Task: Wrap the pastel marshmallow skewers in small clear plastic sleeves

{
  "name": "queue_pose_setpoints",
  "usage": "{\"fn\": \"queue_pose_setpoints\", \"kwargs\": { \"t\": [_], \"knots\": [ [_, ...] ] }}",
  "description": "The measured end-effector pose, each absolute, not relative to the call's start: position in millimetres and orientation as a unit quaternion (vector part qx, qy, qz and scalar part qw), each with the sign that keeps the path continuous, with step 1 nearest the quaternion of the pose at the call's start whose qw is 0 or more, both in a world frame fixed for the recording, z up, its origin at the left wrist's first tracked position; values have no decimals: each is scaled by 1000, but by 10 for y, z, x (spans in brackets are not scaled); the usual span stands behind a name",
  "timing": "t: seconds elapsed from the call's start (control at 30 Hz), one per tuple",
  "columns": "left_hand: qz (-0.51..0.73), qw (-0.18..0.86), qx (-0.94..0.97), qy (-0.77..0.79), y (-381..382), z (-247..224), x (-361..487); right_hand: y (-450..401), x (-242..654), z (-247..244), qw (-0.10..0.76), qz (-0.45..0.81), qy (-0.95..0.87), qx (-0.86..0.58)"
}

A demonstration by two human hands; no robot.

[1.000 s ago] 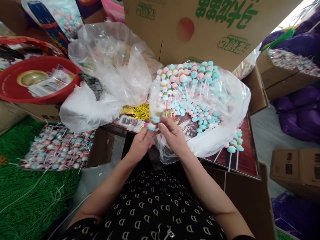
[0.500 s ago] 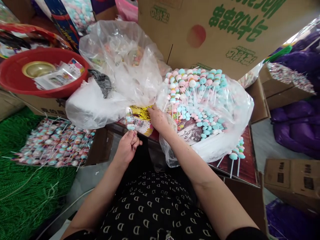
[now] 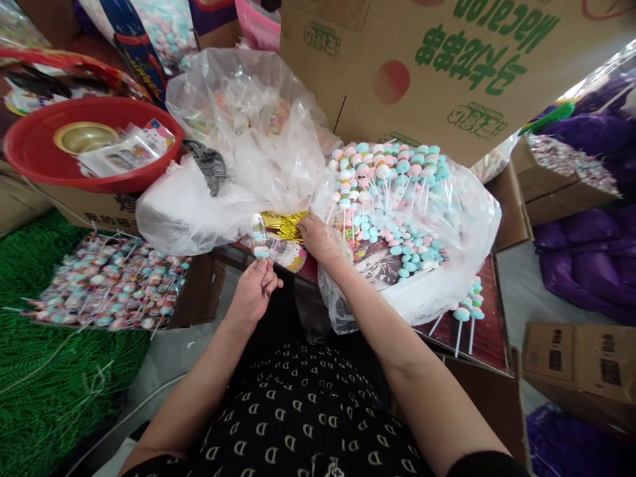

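My left hand grips a stick of pastel candy discs, held upright inside a clear plastic sleeve. My right hand reaches forward, its fingertips at the edge of a bundle of gold twist ties. Whether those fingers hold a tie is hidden. Just beyond that hand, a clear plastic bag lies open around a heap of pink, white and blue candy sticks. Several more candy sticks lie on the red printed board beside the bag.
A red basin holds papers and a brass dish at the left. Wrapped candy sticks lie on green netting. Behind the bags stands a green-printed cardboard box. Purple bags and another carton sit at the right.
My hands have moved apart since the earliest frame. The left now holds the sleeved stick upright, and the right has gone forward to the gold ties. Little differs from half a second ago.
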State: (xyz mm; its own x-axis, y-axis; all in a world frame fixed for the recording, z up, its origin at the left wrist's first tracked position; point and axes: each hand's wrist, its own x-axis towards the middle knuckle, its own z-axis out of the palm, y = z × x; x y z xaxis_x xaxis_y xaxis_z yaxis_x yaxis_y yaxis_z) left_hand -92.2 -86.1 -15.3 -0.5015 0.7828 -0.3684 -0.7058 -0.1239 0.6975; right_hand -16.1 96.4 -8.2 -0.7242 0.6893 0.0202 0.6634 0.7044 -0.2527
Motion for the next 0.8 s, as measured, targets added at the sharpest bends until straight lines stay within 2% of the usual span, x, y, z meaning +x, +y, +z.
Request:
{"fn": "queue_pose_setpoints", "kwargs": {
  "t": [0.3, 0.4, 0.6, 0.8],
  "knots": [
    [742, 503, 61, 439, -824, -152, -865, 924, -54, -75, 117, 212, -885, -397],
    [741, 501, 70, 441, -794, -165, -857, 942, -34, -155, 179, 288, -852, -398],
    [724, 511, 89, 455, -737, -127, -771, 989, -60, -334, 322, 526, -697, -366],
    [678, 542, 110, 484, -654, 25, -697, 827, 149, -169, 384, 594, -629, -322]
  ]
}}
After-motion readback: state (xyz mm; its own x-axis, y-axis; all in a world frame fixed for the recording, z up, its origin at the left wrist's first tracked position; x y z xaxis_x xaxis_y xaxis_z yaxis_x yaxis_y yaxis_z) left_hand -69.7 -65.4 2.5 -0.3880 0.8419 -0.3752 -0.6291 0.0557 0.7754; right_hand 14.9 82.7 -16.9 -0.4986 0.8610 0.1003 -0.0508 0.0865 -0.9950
